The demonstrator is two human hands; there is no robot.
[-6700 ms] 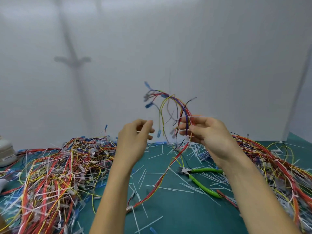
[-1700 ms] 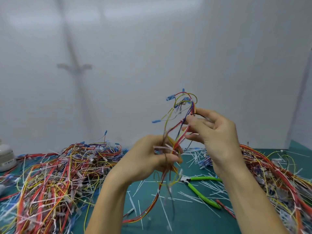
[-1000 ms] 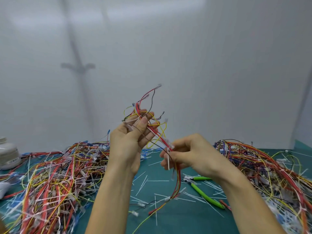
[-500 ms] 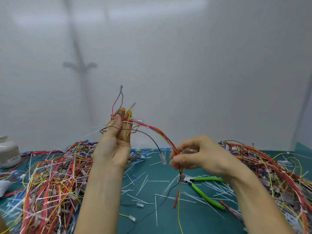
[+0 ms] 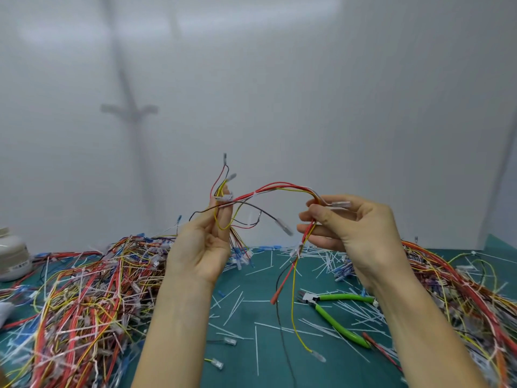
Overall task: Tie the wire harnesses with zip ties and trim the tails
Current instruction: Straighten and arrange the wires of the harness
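I hold a wire harness (image 5: pixel 279 187) of red, yellow and black wires up in front of me, arched between both hands. My left hand (image 5: pixel 204 245) grips one end between thumb and upright fingers, with loose leads sticking up above it. My right hand (image 5: pixel 349 231) pinches the other end, where a clear terminal pokes out to the right. Red, yellow and black tails hang down from my right hand toward the mat. Green-handled cutters (image 5: pixel 335 312) lie on the mat under my right forearm.
A big heap of tied harnesses (image 5: pixel 78 298) covers the left of the green mat (image 5: pixel 251 331). Another heap (image 5: pixel 461 289) lies at the right. Cut white zip-tie tails (image 5: pixel 240 301) litter the middle. A white container (image 5: pixel 12 256) stands at the far left. A white wall stands behind.
My hands have drawn apart, so the harness now arches between them. My right hand rose and its fingers loosened; the left hand moved right.
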